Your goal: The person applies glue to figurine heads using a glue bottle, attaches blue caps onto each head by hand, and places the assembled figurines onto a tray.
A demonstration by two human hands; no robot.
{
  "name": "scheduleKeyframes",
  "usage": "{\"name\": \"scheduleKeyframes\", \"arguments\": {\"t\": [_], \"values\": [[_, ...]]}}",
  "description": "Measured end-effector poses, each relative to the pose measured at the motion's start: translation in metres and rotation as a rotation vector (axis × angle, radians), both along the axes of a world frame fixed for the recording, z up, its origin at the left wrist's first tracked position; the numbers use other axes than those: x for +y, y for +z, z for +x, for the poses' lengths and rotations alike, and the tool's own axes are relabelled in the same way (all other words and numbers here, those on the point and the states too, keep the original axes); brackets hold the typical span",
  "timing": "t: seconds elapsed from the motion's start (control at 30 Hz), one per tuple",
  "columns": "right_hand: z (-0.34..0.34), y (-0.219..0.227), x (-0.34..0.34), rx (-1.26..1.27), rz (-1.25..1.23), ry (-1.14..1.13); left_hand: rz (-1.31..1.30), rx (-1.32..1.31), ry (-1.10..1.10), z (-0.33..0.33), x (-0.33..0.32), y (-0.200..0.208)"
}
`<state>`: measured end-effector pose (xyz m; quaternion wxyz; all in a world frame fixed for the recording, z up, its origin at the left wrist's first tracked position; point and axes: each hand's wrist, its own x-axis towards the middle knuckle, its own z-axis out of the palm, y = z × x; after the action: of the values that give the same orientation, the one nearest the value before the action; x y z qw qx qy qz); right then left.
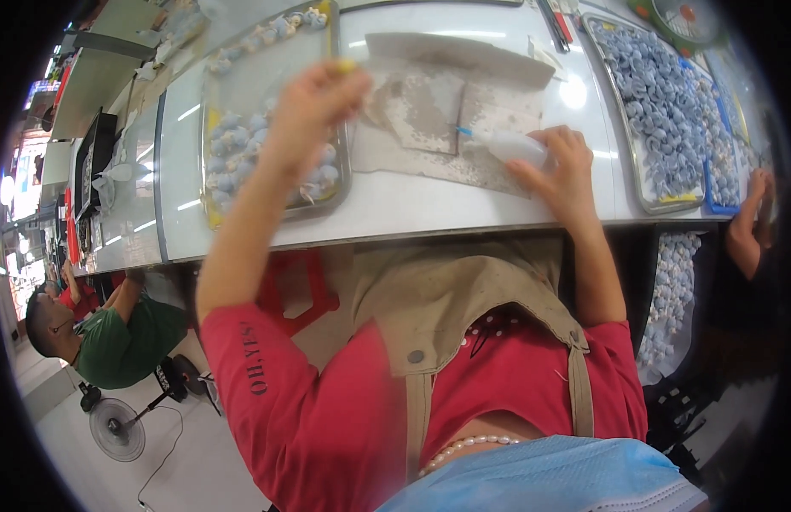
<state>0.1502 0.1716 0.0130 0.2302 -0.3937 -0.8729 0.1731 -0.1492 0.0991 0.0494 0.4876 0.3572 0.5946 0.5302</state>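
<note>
My right hand [559,169] is wrapped round a white squeeze bottle [516,147], which lies tilted with its thin blue tip pointing left. The bottle is over a stained grey-brown cardboard sheet [489,175] on the white table. My left hand [314,107] is raised between that sheet and a tray [342,162] to its left. Its fingers are pinched together and blurred; a small yellow spot shows at the fingertips, too smeared to name. Several small blue-grey pieces with pale parts [233,141] sit in the tray, partly hidden behind my left forearm.
At right stands a tray [643,200] heaped with blue-grey curled pieces, beside a blue tray [721,205]. A red-and-black tool [556,26] lies at the far edge. A person in green [127,328] sits left, near a fan [116,427]; another person's arm [745,222] shows right.
</note>
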Motion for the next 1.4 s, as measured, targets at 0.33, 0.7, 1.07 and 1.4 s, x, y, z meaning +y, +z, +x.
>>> {"name": "scheduleKeyframes", "arguments": {"t": [0.33,0.7,1.07,1.4], "values": [[0.054,-0.001,-0.054,0.676,-0.602,-0.205,-0.230,-0.711,-0.032,0.163,-0.078,-0.031],[0.074,0.026,-0.078,0.352,0.032,0.005,-0.139,-0.415,-0.067,0.178,-0.100,-0.055],[0.056,0.033,-0.078,0.253,0.095,0.043,-0.145,-0.392,-0.040,0.169,-0.101,-0.051],[0.056,0.029,-0.072,0.284,0.081,0.009,-0.113,-0.510,-0.009,0.173,-0.097,-0.053]]}}
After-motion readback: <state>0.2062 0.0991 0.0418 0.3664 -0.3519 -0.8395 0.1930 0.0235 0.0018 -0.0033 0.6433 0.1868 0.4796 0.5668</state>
